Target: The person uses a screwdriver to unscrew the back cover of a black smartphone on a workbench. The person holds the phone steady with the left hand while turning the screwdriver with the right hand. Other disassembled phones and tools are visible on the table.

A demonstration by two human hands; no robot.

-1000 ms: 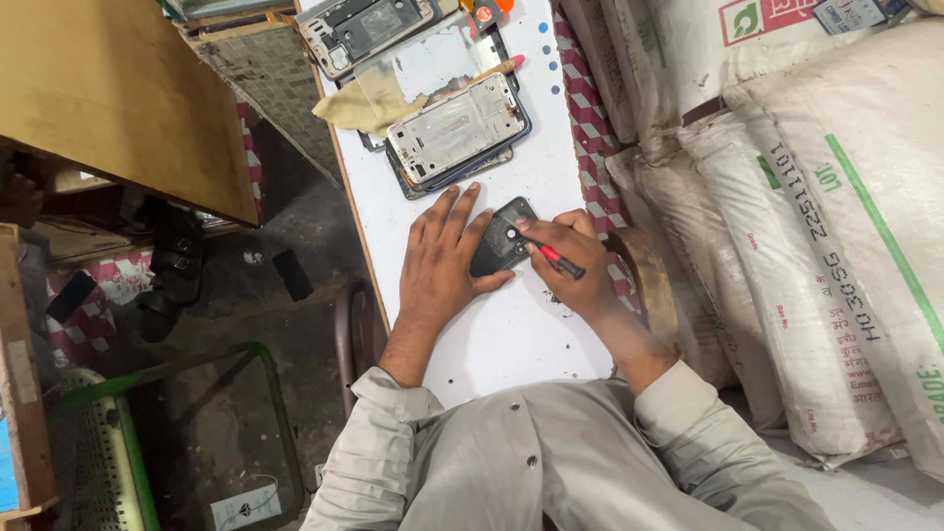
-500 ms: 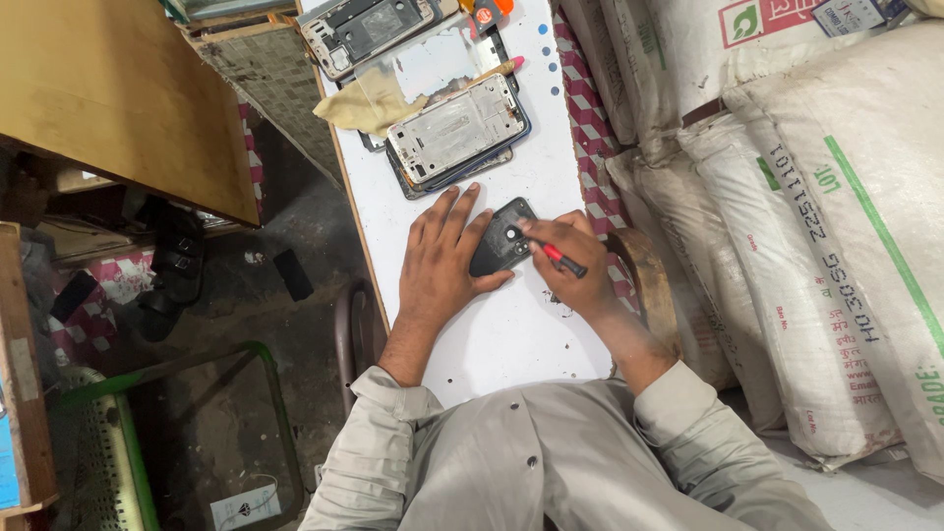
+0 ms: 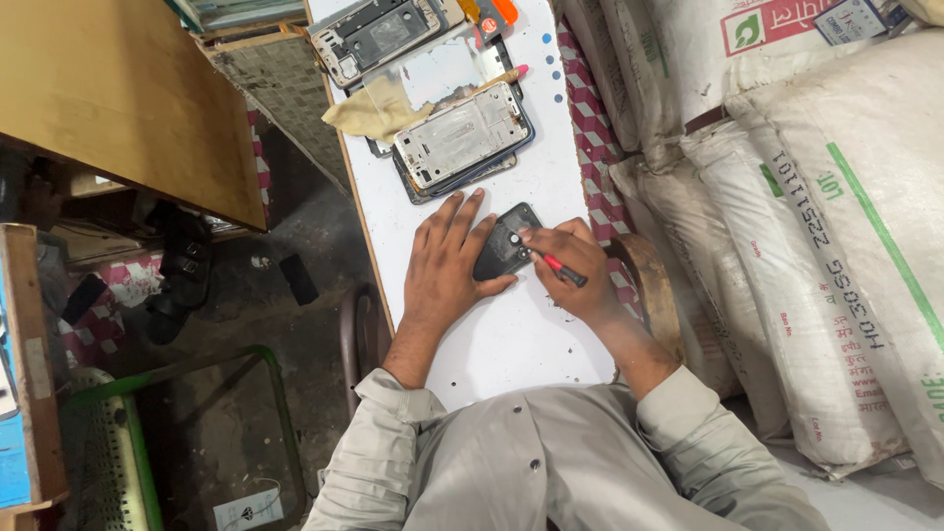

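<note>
The left hand (image 3: 447,264) is lying flat with fingers spread, pressing on the edge of a small black rectangular phone part (image 3: 503,241) and pinning it to the white tabletop (image 3: 511,339). The right hand (image 3: 575,270) is closing around a thin red-handled screwdriver (image 3: 557,265), whose tip is meeting the upper face of the black part. The step in hand appears to be working a screw or fastening on that part; the next move would call for a steady downward hold and a controlled twist so that the tip does not slip. Farther along the tabletop, well apart from the hands, a silver-grey phone frame (image 3: 460,135) is resting on other flat parts, with a beige cloth (image 3: 369,113) and a second opened phone chassis (image 3: 379,34) beyond. White woven sacks (image 3: 836,216) are stacking up on the right; a brown wooden board (image 3: 118,98) and a dark concrete floor (image 3: 295,344) are lying to the left.
</note>
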